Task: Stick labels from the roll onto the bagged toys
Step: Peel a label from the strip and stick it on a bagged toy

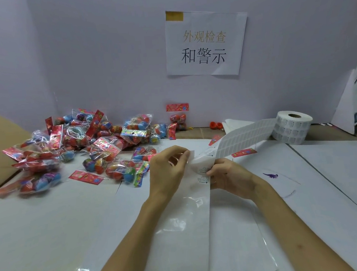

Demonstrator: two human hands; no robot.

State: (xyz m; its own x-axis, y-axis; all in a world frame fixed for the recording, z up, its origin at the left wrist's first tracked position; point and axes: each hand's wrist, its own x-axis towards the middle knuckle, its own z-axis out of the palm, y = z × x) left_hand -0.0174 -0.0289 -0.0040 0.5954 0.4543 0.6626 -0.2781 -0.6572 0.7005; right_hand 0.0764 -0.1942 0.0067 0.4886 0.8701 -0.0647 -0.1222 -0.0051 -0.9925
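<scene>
Label roll: the label roll [291,128] stood on end at the right rear of the table [51,222], well clear of the work, so its strip [242,136] could feed freely toward the person.
Right hand: the right hand [228,176] gripped the strip with curled fingers where it bent sharply over, probably to make label edges lift off the backing.
Left hand: the left hand [167,168] had thumb and forefinger closed on what looked like a small white label [192,155] at that bend (whether it had come fully free, I could not tell).
Spent backing: the spent backing [181,232] trailed toward the near table edge, out of the way.
Bagged toys: the bagged toys [83,148] lay heaped on the left, the nearest bag [122,172] just beside the left hand, within easy reach for sticking.
Progress: peeling step, by my reading; no bag was held yet.
</scene>
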